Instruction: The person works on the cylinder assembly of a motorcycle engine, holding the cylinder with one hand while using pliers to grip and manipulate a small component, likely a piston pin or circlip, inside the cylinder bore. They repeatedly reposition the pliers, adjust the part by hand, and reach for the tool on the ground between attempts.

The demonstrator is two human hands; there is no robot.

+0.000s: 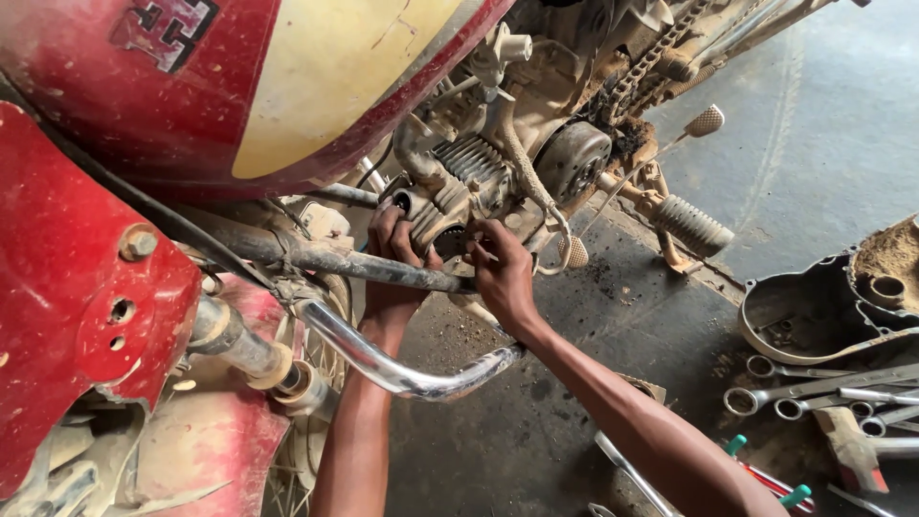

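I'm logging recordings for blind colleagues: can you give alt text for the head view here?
Both bare hands, left hand and right hand, press against the dusty engine of a red and cream motorcycle, reaching over a chrome exhaust pipe. Wrenches and an engine cover lie on the concrete floor to the right.

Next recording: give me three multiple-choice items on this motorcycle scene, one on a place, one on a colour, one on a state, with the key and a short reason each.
1. Where do the metal wrenches lie?
A. on the concrete floor, lower right
B. on the fuel tank
C. hung on the wheel

2. What colours is the motorcycle fuel tank?
A. blue and white
B. red and cream
C. black

3. What are the left hand and right hand doing?
A. both lifted in the air
B. both pressed to the dusty grey engine
C. both gripping wrenches

Key:
1 A, they lie beside the detached engine cover.
2 B, red with a cream panel.
3 B, the fingers rest against the engine's lower part.
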